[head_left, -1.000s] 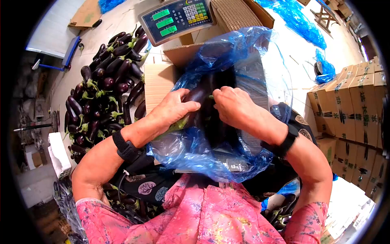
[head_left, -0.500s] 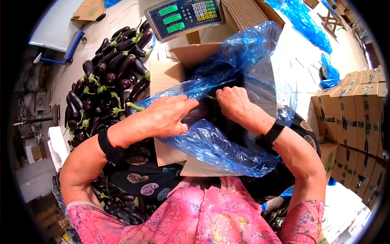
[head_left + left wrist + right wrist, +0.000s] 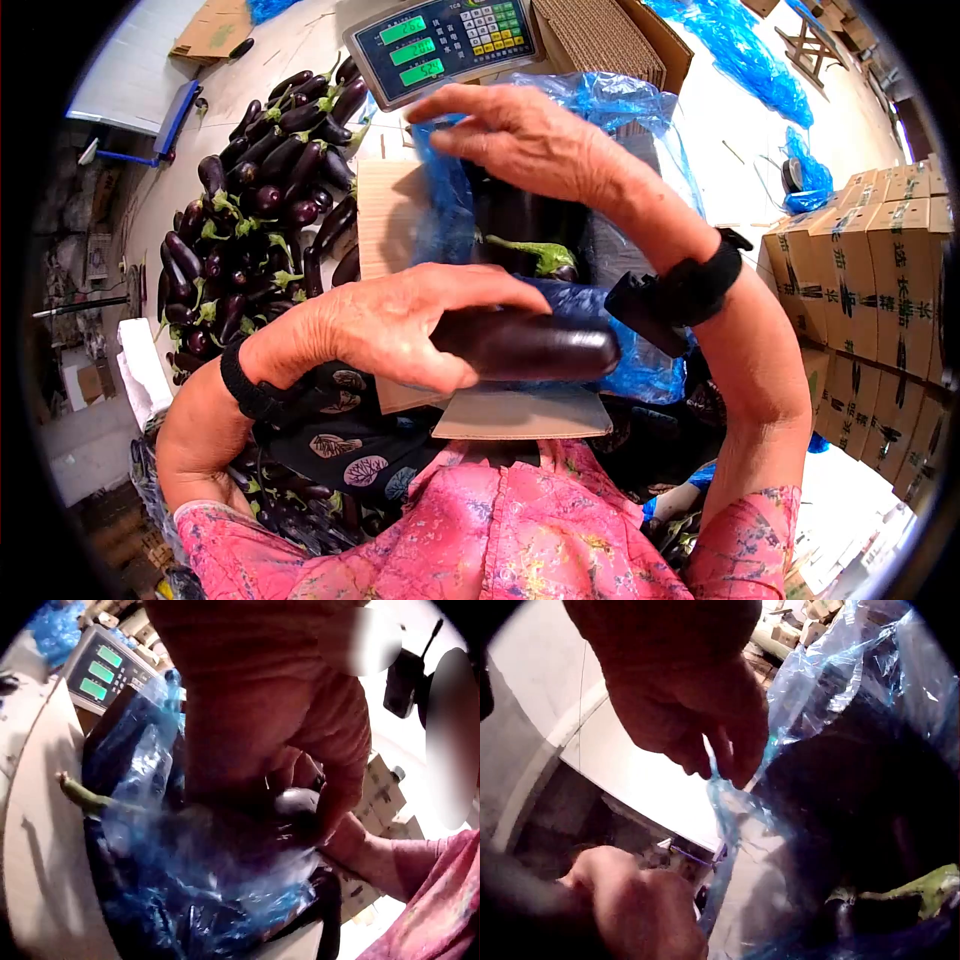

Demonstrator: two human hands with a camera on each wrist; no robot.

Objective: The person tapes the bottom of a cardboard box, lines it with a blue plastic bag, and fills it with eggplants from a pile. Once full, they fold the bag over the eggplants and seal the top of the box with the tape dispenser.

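Note:
In the head view my left hand grips a dark purple eggplant that lies sideways, its rounded end pointing right, over the near side of an open cardboard box. Its green stem sticks out to the left in the left wrist view. My right hand is at the far left of the box and pinches the edge of a blue plastic bag that lines it. Inside the bag lies another eggplant with a green cap, partly hidden in shadow.
A large heap of eggplants covers the floor to the left. A digital scale stands behind the box, beside a carton of corrugated sheets. Stacked printed cartons rise at the right, and more blue film lies beyond.
My left hand has swung the eggplant toward me, uncovering the bag's inside. The right hand has left the stem area and moved up and left to the bag's edge.

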